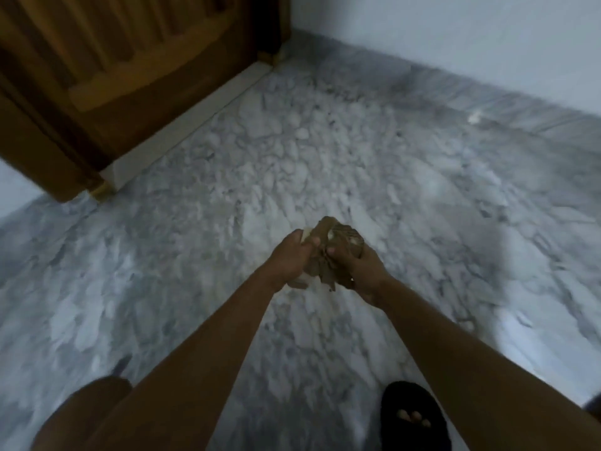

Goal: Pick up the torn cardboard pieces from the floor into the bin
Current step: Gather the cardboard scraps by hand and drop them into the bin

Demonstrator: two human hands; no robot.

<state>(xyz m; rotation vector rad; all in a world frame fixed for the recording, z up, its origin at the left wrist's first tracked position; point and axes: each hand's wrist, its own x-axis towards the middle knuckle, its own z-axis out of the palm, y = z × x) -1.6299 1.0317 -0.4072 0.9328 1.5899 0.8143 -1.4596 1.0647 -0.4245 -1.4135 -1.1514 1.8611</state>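
Sandal (414, 415): black, open-toed, on the foot at the bottom right of our view; toes show through the front.
Knee (84, 411): bare, bottom left, blurred.
Forearms: both bare, reaching forward from the lower edge and meeting at mid-frame.
Left hand (287, 258): wrapped round the left side of the bundle; fingers (294, 237) curled and clamped on it.
Right hand (361, 268): cups the right side from below; we see the thumb pressed on the front and the fingers closed on the bundle.
Torn cardboard pieces (341, 236): a crumpled brown wad, corrugation showing on the top piece, a paler bit at the left edge; held between both hands, above the floor.
Floor (422, 196): white and grey marble, smeared by motion blur.
Scrap (474, 118): small white fleck lying far right, just beside the skirting; we cannot tell what it is.
Door (130, 60): brown wood, panelled, far left.
Threshold (195, 125): pale strip along the foot of the door.
Wall (455, 34): plain, pale, at the far right; it meets the floor at a grey skirting (520, 109).
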